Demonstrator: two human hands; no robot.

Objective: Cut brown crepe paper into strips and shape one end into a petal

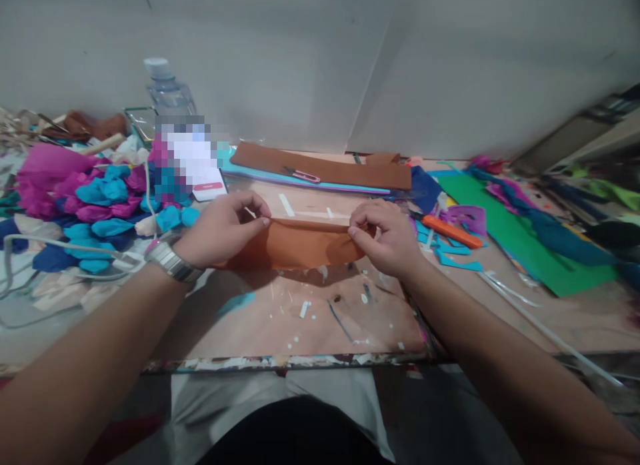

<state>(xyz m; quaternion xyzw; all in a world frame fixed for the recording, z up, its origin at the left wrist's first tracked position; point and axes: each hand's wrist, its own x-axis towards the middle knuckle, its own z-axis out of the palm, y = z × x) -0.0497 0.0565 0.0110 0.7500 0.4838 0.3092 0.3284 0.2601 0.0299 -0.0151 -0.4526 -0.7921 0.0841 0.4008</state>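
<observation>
An orange-brown strip of soft sheet point(300, 243) lies across the worktable point(280, 318) in front of me. My left hand point(223, 226), with a metal watch on the wrist, pinches the strip's top edge at its left end. My right hand point(387, 237) pinches the same edge at the right end, fingers curled over it. Both hands hold the strip just above the table surface.
A pile of blue and magenta crumpled paper point(95, 198) lies at left with a water bottle point(167, 91) behind. Longer brown strips point(325, 168) lie at the back. An orange utility knife point(447, 231), a green sheet point(515, 238) and paper scraps sit at right.
</observation>
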